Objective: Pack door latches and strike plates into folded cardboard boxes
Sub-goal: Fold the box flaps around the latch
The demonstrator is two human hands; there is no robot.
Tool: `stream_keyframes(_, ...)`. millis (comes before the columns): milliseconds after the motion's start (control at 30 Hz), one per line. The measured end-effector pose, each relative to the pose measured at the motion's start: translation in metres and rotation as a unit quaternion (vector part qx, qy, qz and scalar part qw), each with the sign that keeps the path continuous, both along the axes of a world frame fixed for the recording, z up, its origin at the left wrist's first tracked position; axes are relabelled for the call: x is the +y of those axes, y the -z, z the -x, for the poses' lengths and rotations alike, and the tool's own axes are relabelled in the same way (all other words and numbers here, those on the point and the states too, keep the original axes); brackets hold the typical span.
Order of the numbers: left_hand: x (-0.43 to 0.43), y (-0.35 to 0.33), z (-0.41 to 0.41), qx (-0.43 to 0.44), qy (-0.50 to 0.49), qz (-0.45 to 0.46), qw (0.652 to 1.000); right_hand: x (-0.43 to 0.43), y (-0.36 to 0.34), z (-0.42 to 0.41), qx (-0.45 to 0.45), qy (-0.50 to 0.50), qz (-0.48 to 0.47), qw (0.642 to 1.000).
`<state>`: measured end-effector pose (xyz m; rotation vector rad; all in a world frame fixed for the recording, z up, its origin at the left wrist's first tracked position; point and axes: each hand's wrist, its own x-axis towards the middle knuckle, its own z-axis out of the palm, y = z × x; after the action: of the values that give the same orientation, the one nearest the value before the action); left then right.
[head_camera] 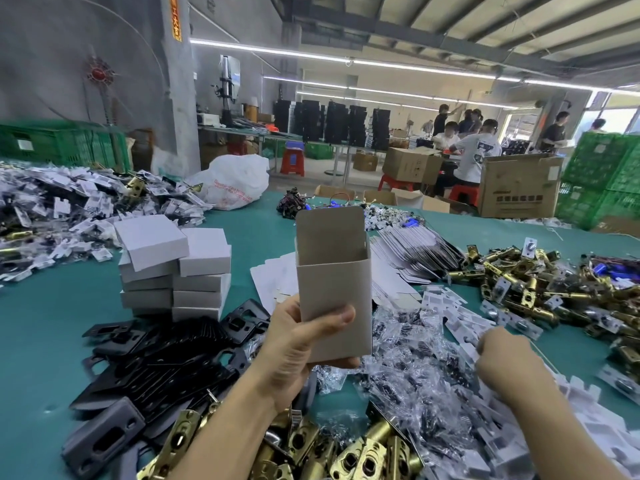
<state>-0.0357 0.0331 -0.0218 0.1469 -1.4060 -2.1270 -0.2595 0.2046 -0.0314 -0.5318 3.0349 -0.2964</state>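
Though blurred, red lettering [229, 192] on bag [242, 169]

Right hand [504, 358] fingertips hidden among white inserts [460, 323].

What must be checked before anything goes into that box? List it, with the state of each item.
1. Cardboard box opened into a sleeve and held upright: ok.
2. Top flap raised, mouth open: ok.
3. Left hand grips the box's lower part, thumb across the front: ok.
4. Bottom of the box closed: cannot tell, the underside does not show.
5. Right hand holds a part: cannot tell; its fingers are down among the white inserts.
6. Brass latches lie close in front of the person: ok.
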Motion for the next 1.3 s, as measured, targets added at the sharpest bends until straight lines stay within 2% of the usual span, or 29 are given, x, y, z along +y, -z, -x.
stream_keyframes(200, 0.001, 0.0, 0.001, -0.014, -0.001, 0.011, 1.0, -0.002, -0.01, -0.011, 0.075, 0.035, 0.01, 0.997)
stream_keyframes(333, 0.002, 0.002, 0.001, -0.026, 0.003, 0.016, 1.0, -0.007, -0.029, -0.026, 0.088, 0.009, 0.169, 0.982)
stream_keyframes(400, 0.003, 0.003, 0.001, -0.037, 0.013, 0.029, 0.999, -0.008, -0.042, -0.041, 0.09, -0.058, 0.292, 0.95)
stream_keyframes(500, 0.005, 0.004, 0.001, -0.059, 0.027, 0.046, 0.997, -0.008, -0.064, -0.075, 0.047, -0.147, 0.462, 0.874)
stream_keyframes(600, 0.006, 0.005, 0.001, -0.066, 0.038, 0.067, 0.995, -0.008, -0.079, -0.102, 0.017, -0.217, 0.526, 0.822)
stream_keyframes(667, 0.005, 0.005, 0.001, -0.065, 0.041, 0.08, 0.994, -0.006, -0.087, -0.114, 0.031, -0.259, 0.548, 0.795)
stream_keyframes(733, 0.006, 0.006, 0.001, -0.068, 0.048, 0.086, 0.993, -0.003, -0.093, -0.122, 0.059, -0.306, 0.543, 0.779)
stream_keyframes(833, 0.005, 0.007, 0.001, -0.081, 0.064, 0.092, 0.99, -0.002, -0.096, -0.126, 0.123, -0.369, 0.48, 0.786)
stream_keyframes(1033, 0.004, 0.008, 0.001, -0.129, 0.101, 0.112, 0.98, -0.004, -0.095, -0.121, 0.221, -0.423, 0.445, 0.757)
stream_keyframes(1200, 0.007, 0.006, 0.0, -0.141, 0.129, 0.124, 0.974, -0.006, -0.09, -0.117, 0.213, -0.437, 0.37, 0.792)
stream_keyframes(1300, 0.008, 0.005, 0.0, -0.146, 0.14, 0.139, 0.969, -0.01, -0.088, -0.117, 0.216, -0.449, 0.352, 0.792)
